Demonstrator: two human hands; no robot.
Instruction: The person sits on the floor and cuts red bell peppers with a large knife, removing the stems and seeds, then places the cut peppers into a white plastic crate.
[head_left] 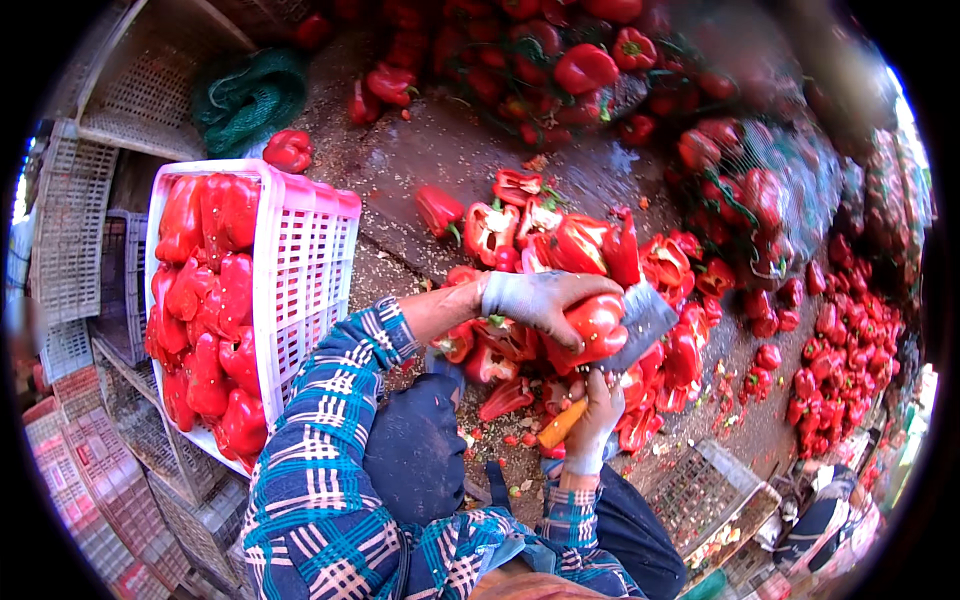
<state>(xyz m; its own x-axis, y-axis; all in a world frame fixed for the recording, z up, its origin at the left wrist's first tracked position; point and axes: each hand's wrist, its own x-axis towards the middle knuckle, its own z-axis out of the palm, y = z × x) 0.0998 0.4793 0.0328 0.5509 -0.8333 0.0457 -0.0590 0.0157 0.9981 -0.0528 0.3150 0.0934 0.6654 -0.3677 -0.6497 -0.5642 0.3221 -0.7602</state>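
My left hand [535,302], in a pale glove, is closed around a red bell pepper [598,328] from its left and upper side. My right hand [596,418], also gloved, grips a knife with an orange handle [562,425] and a broad grey blade [648,325]. The blade stands up beside the pepper, on its right; whether it touches or cuts into it I cannot tell. Under and around both hands lies a pile of red peppers, several cut open, such as a halved pepper [491,232] with pale seeds showing.
A white and pink crate [312,255] full of red peppers stands at my left. Stacked crates [72,225] and a green net [248,92] lie beyond it. Netted peppers [785,200] and a pepper heap [845,350] are at right, a dirty crate [700,495] and another person [830,525] lower right.
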